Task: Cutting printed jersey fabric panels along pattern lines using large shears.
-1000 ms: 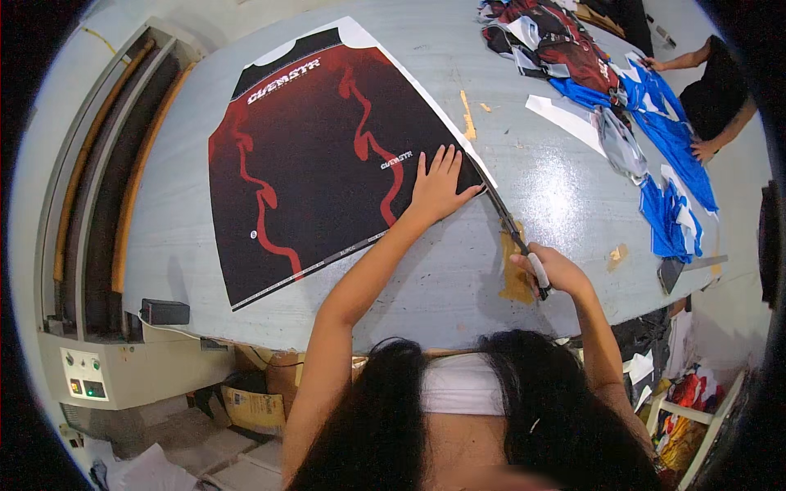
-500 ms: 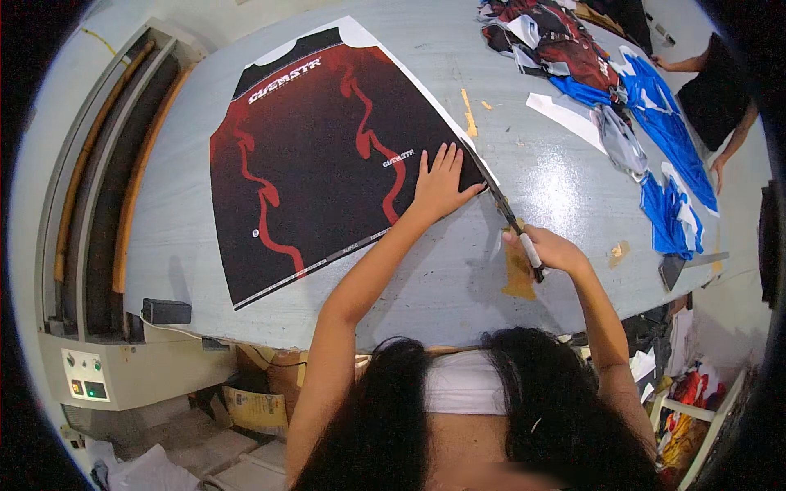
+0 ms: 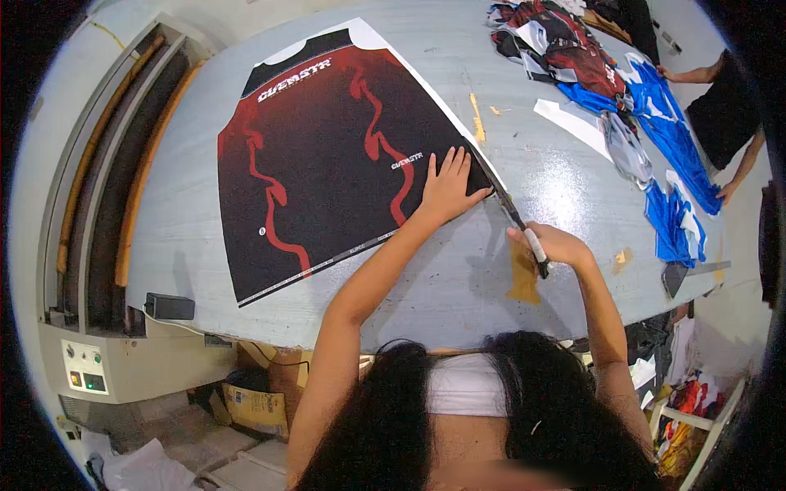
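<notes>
Table (image 3: 442, 286): large, pale grey, fills most of the view. Roller machine (image 3: 143, 360) along its left side, control panel on the front casing. Black-and-red printed panel (image 3: 327, 172) lies flat on the table, left of centre, white border along its right edge, pale printed strip along the near edge. Co-worker (image 3: 716, 114) in black at far right, one hand at the blue fabric (image 3: 671, 135), which is bunched with white pieces. Dark red garments (image 3: 573, 61) heaped just beyond it. Long scissors (image 3: 514, 214) slant along the panel's lower right edge, blades up and left; can't tell how far they're parted. Left hand (image 3: 447, 186) flat on the panel near its lower right corner, fingers spread, pinching nothing. Right hand (image 3: 555, 244) off the panel, closed round the scissors' handles. Brown patch (image 3: 524, 274) on the table just below the scissors. Small black box (image 3: 170, 306) at the near left edge.
</notes>
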A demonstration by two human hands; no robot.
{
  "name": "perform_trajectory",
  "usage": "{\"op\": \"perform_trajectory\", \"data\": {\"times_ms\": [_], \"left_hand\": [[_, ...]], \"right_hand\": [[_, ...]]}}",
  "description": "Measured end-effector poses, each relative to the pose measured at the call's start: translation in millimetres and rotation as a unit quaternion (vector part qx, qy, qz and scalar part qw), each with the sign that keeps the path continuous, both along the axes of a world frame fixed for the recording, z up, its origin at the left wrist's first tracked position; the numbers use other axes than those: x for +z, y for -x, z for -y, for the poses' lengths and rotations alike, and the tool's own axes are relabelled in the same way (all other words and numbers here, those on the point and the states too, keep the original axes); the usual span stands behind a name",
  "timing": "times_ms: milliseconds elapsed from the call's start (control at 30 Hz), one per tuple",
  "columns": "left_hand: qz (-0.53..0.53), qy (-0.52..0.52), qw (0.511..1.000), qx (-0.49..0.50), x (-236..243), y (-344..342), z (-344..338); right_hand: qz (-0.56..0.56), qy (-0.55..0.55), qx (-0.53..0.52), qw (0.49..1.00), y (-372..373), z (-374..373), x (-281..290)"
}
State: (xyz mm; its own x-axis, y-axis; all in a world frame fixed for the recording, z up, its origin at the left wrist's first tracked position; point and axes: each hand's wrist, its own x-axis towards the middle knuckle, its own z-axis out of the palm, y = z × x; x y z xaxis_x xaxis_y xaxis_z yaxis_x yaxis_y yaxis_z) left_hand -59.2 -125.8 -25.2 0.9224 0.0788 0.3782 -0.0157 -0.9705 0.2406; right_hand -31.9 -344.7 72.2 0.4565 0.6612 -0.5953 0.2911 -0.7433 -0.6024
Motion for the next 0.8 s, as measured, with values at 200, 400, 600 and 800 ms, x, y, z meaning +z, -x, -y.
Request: {"op": "perform_trajectory", "data": {"times_ms": [200, 400, 600, 800], "left_hand": [[0.009, 0.000, 1.000, -0.001, -2, 1, -1], [0.001, -0.001, 1.000, 0.002, -3, 4, -3], [0.018, 0.005, 1.000, -0.005, -3, 1, -3], [-0.006, 0.013, 1.000, -0.005, 1, 3, -1]], "right_hand": [[0.201, -0.031, 0.031, 0.979, 7, 3, -13], [-0.026, -0.013, 0.032, 0.999, -5, -12, 0], [0.140, 0.011, 0.019, 0.990, -5, -24, -5], [0.039, -0.021, 0.014, 0.999, -9, -23, -8]]}}
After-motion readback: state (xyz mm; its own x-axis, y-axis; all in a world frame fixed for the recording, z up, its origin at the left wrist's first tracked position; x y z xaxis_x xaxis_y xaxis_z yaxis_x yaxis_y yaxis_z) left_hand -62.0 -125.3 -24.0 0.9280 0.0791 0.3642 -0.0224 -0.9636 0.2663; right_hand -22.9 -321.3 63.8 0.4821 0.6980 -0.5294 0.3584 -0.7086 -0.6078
